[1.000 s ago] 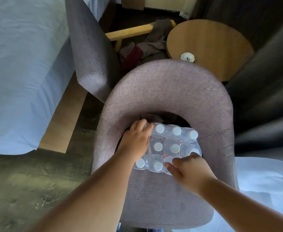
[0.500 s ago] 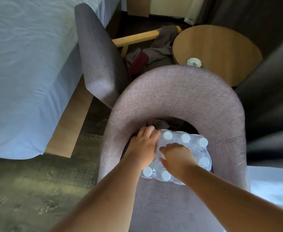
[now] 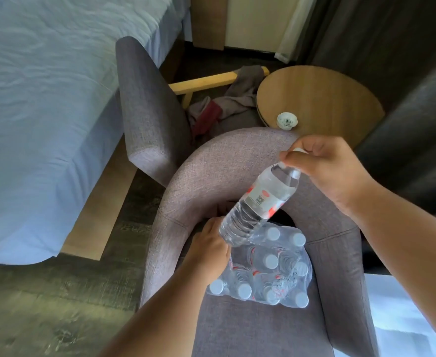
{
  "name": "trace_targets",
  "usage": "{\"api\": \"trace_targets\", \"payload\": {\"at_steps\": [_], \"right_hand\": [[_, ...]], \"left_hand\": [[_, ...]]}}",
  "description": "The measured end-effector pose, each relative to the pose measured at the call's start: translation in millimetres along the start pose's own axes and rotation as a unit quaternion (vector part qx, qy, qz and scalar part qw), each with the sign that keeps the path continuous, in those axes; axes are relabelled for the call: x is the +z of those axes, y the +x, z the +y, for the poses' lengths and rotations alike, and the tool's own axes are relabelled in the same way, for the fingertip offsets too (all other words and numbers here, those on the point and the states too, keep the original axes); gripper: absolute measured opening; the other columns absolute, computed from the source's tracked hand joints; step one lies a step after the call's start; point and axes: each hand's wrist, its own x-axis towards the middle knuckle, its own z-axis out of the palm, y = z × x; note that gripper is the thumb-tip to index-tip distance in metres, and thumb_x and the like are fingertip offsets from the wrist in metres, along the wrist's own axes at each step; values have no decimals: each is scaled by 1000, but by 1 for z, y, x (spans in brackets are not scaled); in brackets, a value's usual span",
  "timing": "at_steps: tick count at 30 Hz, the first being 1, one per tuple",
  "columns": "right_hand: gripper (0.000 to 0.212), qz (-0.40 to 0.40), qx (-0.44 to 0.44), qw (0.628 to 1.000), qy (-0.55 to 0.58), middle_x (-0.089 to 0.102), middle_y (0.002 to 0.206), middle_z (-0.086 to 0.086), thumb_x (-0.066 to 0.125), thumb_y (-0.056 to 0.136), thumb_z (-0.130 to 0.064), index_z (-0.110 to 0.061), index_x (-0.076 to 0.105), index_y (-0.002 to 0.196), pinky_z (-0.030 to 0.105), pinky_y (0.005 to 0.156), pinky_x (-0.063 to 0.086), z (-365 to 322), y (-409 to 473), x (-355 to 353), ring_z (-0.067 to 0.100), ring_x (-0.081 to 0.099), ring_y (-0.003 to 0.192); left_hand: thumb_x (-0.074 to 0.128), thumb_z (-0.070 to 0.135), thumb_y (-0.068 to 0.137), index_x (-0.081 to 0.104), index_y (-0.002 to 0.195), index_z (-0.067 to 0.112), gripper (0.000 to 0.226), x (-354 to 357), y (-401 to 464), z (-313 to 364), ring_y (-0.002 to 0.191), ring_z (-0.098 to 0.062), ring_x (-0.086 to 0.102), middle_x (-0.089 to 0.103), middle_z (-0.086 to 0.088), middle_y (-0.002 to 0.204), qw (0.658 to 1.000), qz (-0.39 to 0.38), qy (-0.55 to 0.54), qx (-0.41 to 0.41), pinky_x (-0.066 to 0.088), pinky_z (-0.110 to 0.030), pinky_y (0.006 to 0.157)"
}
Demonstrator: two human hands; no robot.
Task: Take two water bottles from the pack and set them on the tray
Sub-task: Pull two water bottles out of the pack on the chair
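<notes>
A shrink-wrapped pack of water bottles [image 3: 271,274] with white caps sits on the seat of a grey armchair [image 3: 237,161]. My right hand [image 3: 327,168] grips a clear water bottle [image 3: 260,204] by its neck and cap, holding it tilted in the air above the pack. The bottle has a red and white label. My left hand [image 3: 209,249] presses on the pack's left side, fingers around its plastic wrap. No tray is in view.
A round wooden side table [image 3: 322,99] with a small white cup [image 3: 287,121] stands behind the armchair. A second grey chair [image 3: 147,109] and clothes [image 3: 227,106] lie to the left. A bed [image 3: 44,112] fills the left side.
My right hand went from the pack's top to pulling one bottle up and out to the right. My left hand stayed on the pack's left side.
</notes>
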Motion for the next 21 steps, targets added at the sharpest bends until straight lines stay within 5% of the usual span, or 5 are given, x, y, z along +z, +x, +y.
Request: {"api": "trace_targets", "payload": {"at_steps": [4,8,14,18,21], "right_hand": [[37,-13,30,999,-38,67,85,32,75,78,-49,-12,74,75,59,65,48,16,13,7,51,58,75],[37,-2,38,998,-40,70,84,25,73,75,-52,-16,76,78,65,72,51,13,11,8,51,62,83],[32,2,18,999,41,57,87,43,75,87,-22,9,69,85,43,69,35,-11,9,-11,26,46,74],[28,-45,-3,998,36,60,81,35,74,85,-19,8,71,84,43,72,36,-27,12,-16,27,49,76],[21,-82,-8,996,38,60,69,13,71,91,-9,11,70,85,36,70,38,-31,13,-14,16,53,69]], "left_hand": [[67,18,96,72,110,10,17,-2,-1,1,116,-33,62,66,-12,121,1000,27,3,4,62,-49,82],[56,20,104,58,141,18,37,-3,6,3,138,-24,47,55,-1,145,994,-51,-81,-61,49,-45,109],[57,0,94,70,116,18,31,-77,21,23,120,-17,58,62,-2,132,819,150,-446,-329,47,-27,97],[87,51,71,30,154,50,100,-136,30,39,148,3,25,26,23,165,838,-78,-516,-160,24,-31,119],[92,55,62,29,148,51,106,-141,41,54,142,-6,46,47,17,155,858,-157,-471,-129,36,-40,120]]}}
